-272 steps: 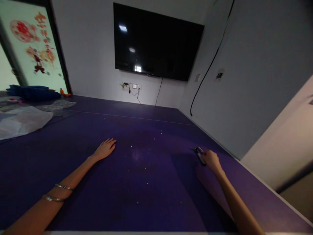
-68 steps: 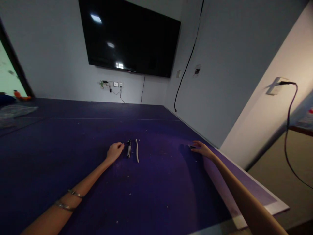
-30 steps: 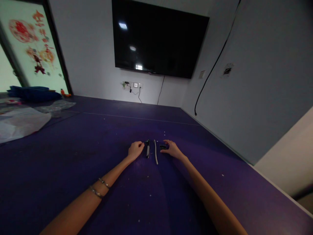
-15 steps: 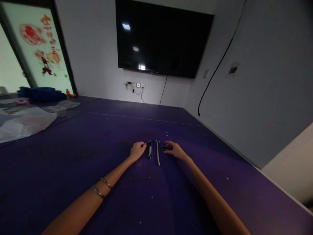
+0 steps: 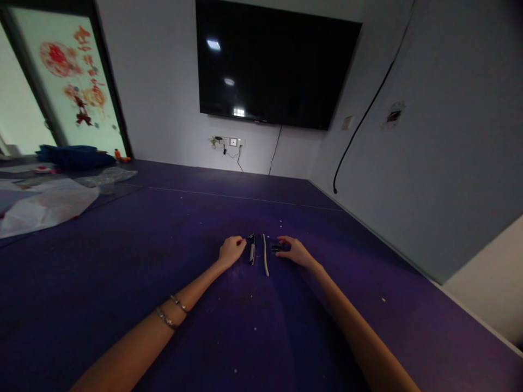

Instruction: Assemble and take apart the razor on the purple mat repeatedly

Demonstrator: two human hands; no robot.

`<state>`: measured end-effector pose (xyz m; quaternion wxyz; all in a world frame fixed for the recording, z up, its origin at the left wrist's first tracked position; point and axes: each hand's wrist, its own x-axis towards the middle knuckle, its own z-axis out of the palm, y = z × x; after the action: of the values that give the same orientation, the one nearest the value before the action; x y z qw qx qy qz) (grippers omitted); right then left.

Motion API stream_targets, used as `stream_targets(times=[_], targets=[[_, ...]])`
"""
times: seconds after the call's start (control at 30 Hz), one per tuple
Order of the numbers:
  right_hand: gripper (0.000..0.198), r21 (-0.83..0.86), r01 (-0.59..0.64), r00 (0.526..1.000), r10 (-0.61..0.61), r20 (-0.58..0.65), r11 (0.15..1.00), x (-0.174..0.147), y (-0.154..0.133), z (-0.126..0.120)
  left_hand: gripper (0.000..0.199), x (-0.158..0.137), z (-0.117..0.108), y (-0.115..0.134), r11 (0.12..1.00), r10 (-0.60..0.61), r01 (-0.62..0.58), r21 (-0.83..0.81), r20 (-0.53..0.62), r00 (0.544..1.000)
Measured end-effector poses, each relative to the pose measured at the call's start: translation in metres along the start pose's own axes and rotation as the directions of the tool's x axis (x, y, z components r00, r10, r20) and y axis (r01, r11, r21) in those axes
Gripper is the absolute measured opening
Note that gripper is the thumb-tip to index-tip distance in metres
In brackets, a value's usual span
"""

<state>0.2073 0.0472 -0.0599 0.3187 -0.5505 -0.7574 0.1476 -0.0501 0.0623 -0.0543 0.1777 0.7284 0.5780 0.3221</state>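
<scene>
My left hand [image 5: 232, 250] rests on the purple surface with its fingers curled together. Whatever those fingers may hold is hidden. Just right of its fingertips lies a slim hand tool [image 5: 252, 251] with a black head and a pale grey handle, pointing away from me. A thin whitish strip or tube [image 5: 266, 256], slightly bent, lies beside the tool, apart from both hands. My right hand [image 5: 295, 251] has its thumb and fingers around the edges of a small dark piece [image 5: 277, 247], too small to name, which lies flat.
A crumpled white plastic sheet [image 5: 53, 204] and a clear bag [image 5: 108, 177] lie at the left, with a dark blue cloth bundle [image 5: 75, 157] behind. Small white specks dot the purple surface [image 5: 196, 337]. A black cable [image 5: 359, 125] hangs along the right wall, and a television [image 5: 278, 65] is mounted ahead.
The view has shifted slightly, moving everything a little to the right in the picture. Both hands and the small items keep their places relative to one another.
</scene>
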Motion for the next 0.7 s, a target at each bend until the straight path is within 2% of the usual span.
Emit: stream_targets(times=[0.23, 0.4, 0.47, 0.53, 0.63, 0.7], targets=[[0.059, 0.057, -0.002, 1.000, 0.003, -0.015, 0.998, 0.000, 0.005, 0.000, 0.033, 0.001, 0.001, -0.002, 1.000, -0.003, 0.003, -0.010, -0.013, 1.000], [0.041, 0.193, -0.047, 0.986, 0.076, -0.145, 0.980, -0.001, 0.020, -0.010, 0.034, 0.003, 0.003, -0.004, 1.000, 0.012, -0.013, -0.027, -0.032, 0.999], [0.032, 0.134, -0.079, 0.972, 0.106, -0.209, 0.988, -0.004, 0.030, -0.015, 0.034, 0.004, 0.001, -0.005, 0.999, 0.023, -0.025, -0.033, -0.042, 0.999], [0.029, 0.009, -0.078, 0.968, 0.078, -0.237, 0.997, -0.009, 0.040, -0.019, 0.035, 0.006, -0.003, -0.006, 0.999, 0.030, -0.032, -0.036, -0.056, 0.998], [0.033, -0.162, -0.026, 0.979, -0.008, -0.206, 0.986, -0.017, 0.052, -0.022, 0.034, 0.010, -0.013, -0.010, 1.000, 0.007, -0.006, 0.008, -0.095, 0.996], [0.035, -0.220, -0.017, 0.983, -0.024, -0.180, 0.975, -0.021, 0.058, -0.022, 0.034, 0.012, -0.020, -0.015, 0.998, -0.019, 0.027, 0.065, -0.116, 0.993]])
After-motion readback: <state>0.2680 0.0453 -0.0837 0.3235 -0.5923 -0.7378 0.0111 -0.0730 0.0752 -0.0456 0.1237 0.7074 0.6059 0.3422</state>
